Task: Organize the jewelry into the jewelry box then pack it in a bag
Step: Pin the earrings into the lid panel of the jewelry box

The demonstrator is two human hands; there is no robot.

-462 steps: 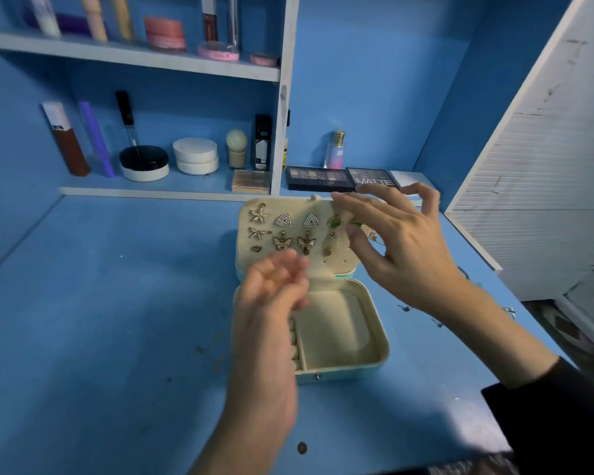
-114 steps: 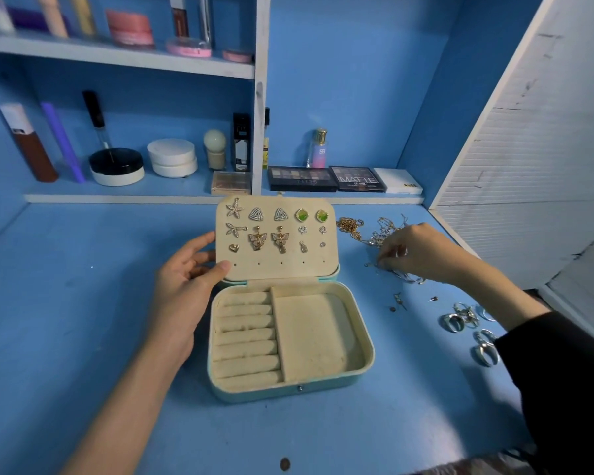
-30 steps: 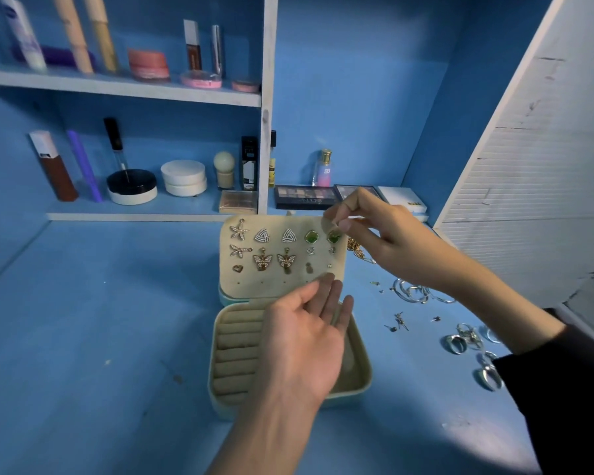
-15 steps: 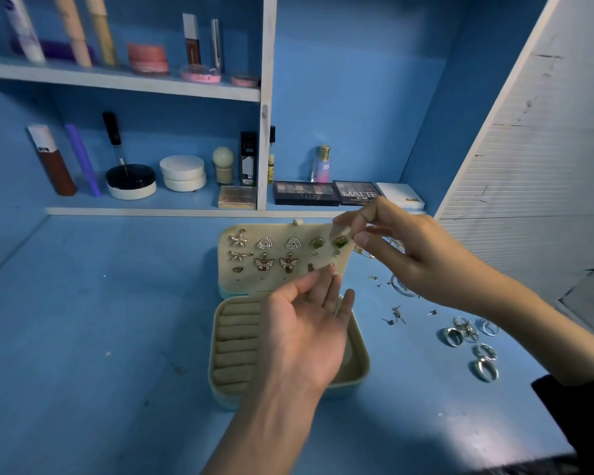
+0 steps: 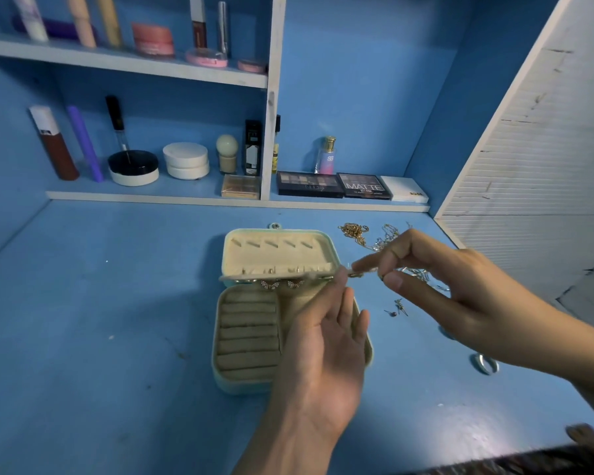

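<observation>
My blue worktop (image 5: pixel 117 320) carries the open jewelry box (image 5: pixel 247 341) near its middle. To the right of the box lie a few small studs (image 5: pixel 396 308), a silver ring (image 5: pixel 484 363) nearer me, and a tangle of gold chains (image 5: pixel 355 233) toward the back.

The left hand (image 5: pixel 323 344), lower centre, and the right hand (image 5: pixel 436 286), centre right, are bare, as are both forearms (image 5: pixel 288 443). Dark, faintly speckled cloth (image 5: pixel 528 462) edges the lower right corner, too blurred to tell if a sleeve.
</observation>
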